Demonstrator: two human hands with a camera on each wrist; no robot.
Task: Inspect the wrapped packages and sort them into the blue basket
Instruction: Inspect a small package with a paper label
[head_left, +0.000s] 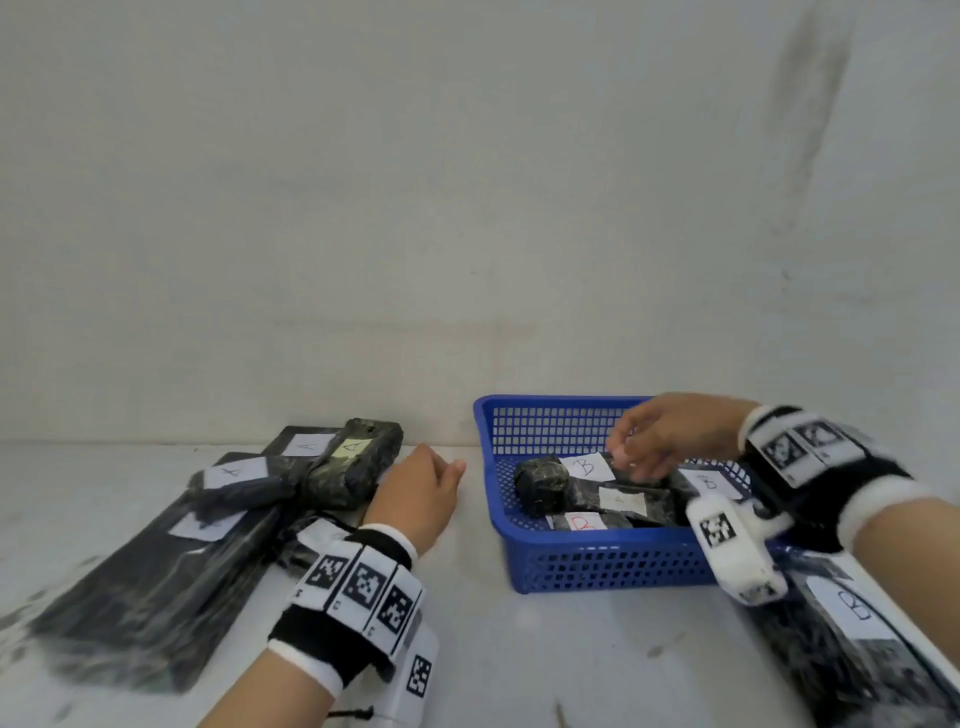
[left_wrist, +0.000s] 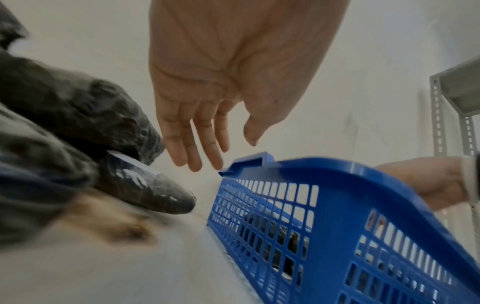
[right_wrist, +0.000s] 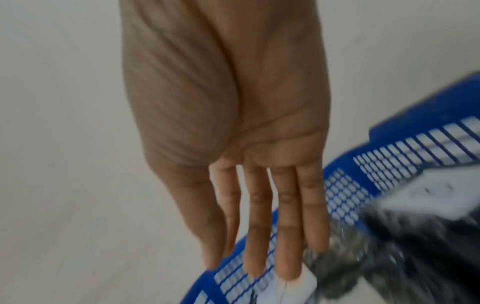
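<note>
down by the right forearm lies a long black plastic-wrapped package with a white "b" label (head_left: 852, 639), flat on the white desk (head_left: 493, 649), just beside the blue plastic mesh basket (head_left: 597, 566). it runs from the basket's near right corner toward the person. more black wrapped packages (head_left: 587, 493) already sit inside the basket. the right hand (head_left: 670, 434) hangs over them, fingers straight, holding nothing, so i think it is the nearer hand. the left hand (head_left: 415, 499) is loose and holds nothing too, next to the pile of black wrapped "a" packages (head_left: 291, 478).
</note>
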